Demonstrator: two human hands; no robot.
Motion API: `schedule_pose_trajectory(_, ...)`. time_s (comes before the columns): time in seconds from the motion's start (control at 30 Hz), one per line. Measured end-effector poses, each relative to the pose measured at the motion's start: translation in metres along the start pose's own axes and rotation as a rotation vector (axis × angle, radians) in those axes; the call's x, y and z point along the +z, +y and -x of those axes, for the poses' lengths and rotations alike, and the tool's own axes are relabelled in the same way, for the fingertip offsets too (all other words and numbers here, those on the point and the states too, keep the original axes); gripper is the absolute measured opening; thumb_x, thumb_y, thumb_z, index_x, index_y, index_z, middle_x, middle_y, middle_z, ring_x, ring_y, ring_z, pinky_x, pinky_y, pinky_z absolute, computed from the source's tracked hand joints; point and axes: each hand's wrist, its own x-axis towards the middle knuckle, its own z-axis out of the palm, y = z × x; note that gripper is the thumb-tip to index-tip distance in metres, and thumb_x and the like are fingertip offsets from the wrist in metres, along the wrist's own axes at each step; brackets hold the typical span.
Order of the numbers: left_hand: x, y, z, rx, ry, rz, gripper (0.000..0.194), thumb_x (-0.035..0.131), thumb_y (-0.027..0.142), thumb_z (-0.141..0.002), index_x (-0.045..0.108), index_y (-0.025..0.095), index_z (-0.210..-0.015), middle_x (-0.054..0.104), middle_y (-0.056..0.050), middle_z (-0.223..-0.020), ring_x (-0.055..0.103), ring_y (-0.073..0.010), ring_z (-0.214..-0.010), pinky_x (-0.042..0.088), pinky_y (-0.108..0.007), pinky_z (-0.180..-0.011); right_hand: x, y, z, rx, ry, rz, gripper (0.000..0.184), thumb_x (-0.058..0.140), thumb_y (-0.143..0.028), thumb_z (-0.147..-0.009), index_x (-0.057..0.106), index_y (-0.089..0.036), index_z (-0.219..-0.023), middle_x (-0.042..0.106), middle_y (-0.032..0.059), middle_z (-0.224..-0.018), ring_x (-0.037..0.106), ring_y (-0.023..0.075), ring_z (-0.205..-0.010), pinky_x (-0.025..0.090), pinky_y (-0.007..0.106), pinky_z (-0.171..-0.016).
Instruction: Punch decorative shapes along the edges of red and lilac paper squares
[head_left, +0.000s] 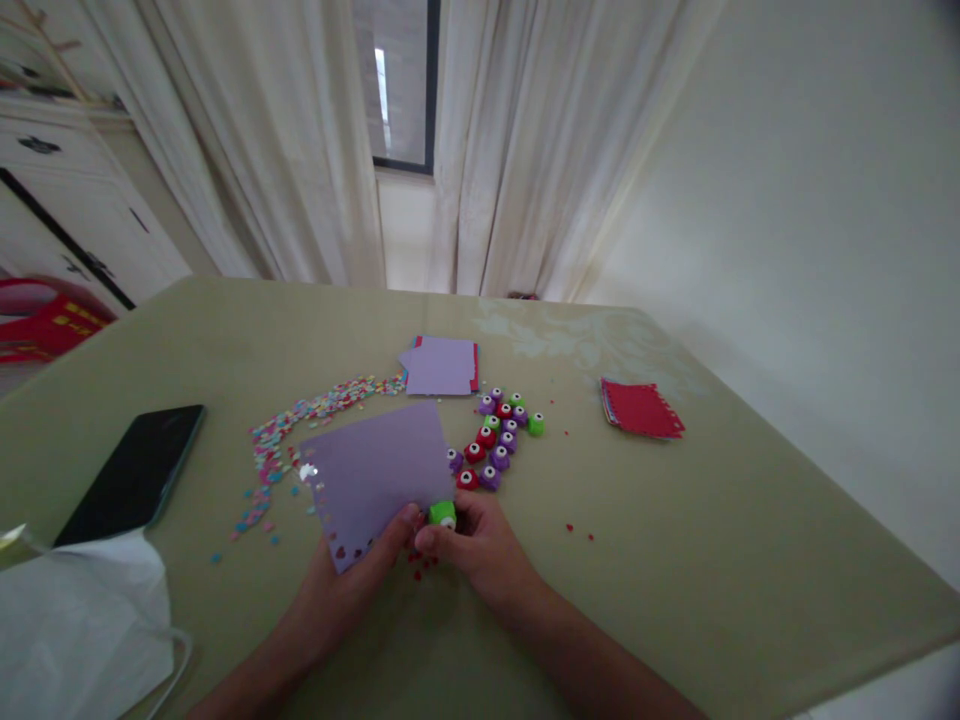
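Note:
A lilac sheet of paper (382,465) is held up at a tilt by my left hand (367,570), thumb on its lower edge. Heart-shaped holes run along the sheet's left edge and the near left part of its bottom edge. My right hand (484,545) grips a small green craft punch (442,514) at the sheet's lower right corner. Whether the paper sits inside the punch's slot I cannot tell. Small red paper hearts (418,575) lie on the table just under my hands. Beyond my right hand stand several purple, red and green punches (487,440).
Behind the sheet lies a stack of coloured paper squares (442,367), and a red-topped stack (641,410) is at the right. Colourful confetti (322,405) trails to the left. A black phone (139,470) and a white face mask (82,630) are at the left of the table (675,560).

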Motion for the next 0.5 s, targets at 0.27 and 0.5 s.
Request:
schedule_pose_trajectory(0.27, -0.0015, -0.0011, -0.0025, 0.013, 0.019, -0.097, 0.053, 0.068, 0.073, -0.078, 0.064, 0.023, -0.06, 0.063, 0.0, -0.058, 0.06, -0.0196, -0.057, 0.051, -0.029, -0.056, -0.0002, -0.0009, 0.002, 0.02, -0.025, -0.091, 0.046, 0.098, -0.047, -0.059, 0.076, -0.016, -0.084, 0.069, 0.0008, -0.076, 0.059, 0.0148, -0.067, 0.047, 0.027, -0.067)
schedule_pose_trajectory(0.5, -0.0014, 0.0003, 0.0006, -0.042, 0.028, -0.123, 0.065, 0.058, 0.082, -0.08, 0.053, 0.024, -0.053, 0.053, 0.002, -0.055, 0.053, -0.0171, -0.055, 0.047, -0.028, -0.057, -0.0004, 0.0003, 0.0015, 0.012, -0.056, -0.156, 0.044, 0.095, -0.046, -0.069, 0.076, -0.018, -0.096, 0.073, 0.0022, -0.082, 0.065, 0.017, -0.071, 0.051, 0.03, -0.074)
